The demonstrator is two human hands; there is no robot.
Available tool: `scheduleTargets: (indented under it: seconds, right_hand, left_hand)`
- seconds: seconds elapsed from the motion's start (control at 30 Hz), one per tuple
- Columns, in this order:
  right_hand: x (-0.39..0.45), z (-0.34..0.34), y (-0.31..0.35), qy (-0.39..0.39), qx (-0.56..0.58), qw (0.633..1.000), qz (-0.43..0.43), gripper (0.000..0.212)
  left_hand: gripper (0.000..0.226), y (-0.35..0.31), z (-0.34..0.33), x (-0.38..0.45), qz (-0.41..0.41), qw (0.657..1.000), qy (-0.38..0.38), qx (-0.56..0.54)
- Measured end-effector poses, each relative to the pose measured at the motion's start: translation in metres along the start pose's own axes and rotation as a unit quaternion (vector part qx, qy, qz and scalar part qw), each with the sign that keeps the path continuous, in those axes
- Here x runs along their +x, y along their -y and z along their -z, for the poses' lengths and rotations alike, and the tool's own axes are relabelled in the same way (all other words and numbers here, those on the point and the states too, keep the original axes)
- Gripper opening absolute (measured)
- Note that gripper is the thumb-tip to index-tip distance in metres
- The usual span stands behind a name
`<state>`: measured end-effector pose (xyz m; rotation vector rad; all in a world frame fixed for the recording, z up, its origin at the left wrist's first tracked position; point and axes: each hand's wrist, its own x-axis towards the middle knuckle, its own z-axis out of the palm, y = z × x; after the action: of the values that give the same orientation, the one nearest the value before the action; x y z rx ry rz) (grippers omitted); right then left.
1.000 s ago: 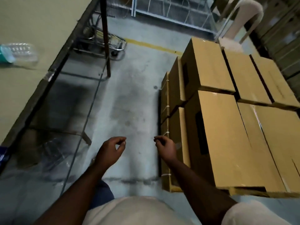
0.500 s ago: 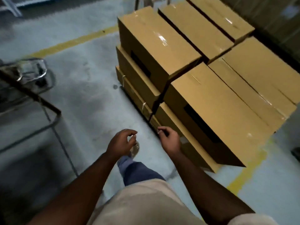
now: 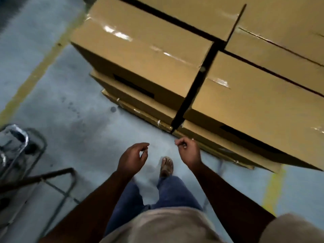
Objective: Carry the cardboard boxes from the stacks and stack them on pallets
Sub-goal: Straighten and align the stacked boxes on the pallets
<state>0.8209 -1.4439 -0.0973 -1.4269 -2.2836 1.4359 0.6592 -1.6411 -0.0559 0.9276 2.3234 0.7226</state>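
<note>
Both hands are empty, fingers loosely curled with thumb and forefinger nearly meeting: the left hand (image 3: 131, 157) hangs over bare concrete floor (image 3: 73, 123), the right hand (image 3: 189, 152) just beside the lower corner of the cardboard boxes (image 3: 245, 104). Those taped boxes sit stacked in close rows ahead and to the right, beside a yellow floor line (image 3: 36, 74). A sandalled foot (image 3: 166, 166) shows between the forearms, and a metal cart frame (image 3: 26, 155) stands at the left.
</note>
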Motion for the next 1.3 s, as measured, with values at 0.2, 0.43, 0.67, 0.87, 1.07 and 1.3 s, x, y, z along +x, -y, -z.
scheduleTargets:
  seconds: [0.2,0.43,0.67,0.87,1.07,1.3]
  right_hand:
    - [-0.01,-0.034,0.005,-0.094,-0.043,0.994,-0.034,0.031]
    - [0.03,-0.11,-0.012,-0.218,-0.018,0.974,-0.056,0.018]
    - [0.082,-0.164,-0.119,-0.315,-0.179,0.932,-0.025,0.012]
    - [0.139,-0.191,-0.225,-0.365,-0.206,0.908,-0.006,0.021]
    - [0.16,-0.226,-0.276,-0.372,-0.182,0.909,0.047,0.028]
    - [0.168,-0.233,-0.291,-0.394,-0.181,0.897,0.084,0.022]
  left_hand:
    - [0.021,0.052,0.003,0.07,-0.053,0.992,0.082,0.082]
    - [0.007,0.115,-0.025,0.173,-0.24,0.95,0.133,0.152]
    - [0.007,0.173,-0.13,0.205,-0.313,0.929,0.111,0.163]
    - [0.021,0.198,-0.231,0.256,-0.438,0.878,0.062,0.182]
    - [0.034,0.203,-0.288,0.28,-0.49,0.842,0.012,0.225]
    - [0.025,0.199,-0.303,0.276,-0.472,0.852,-0.038,0.223]
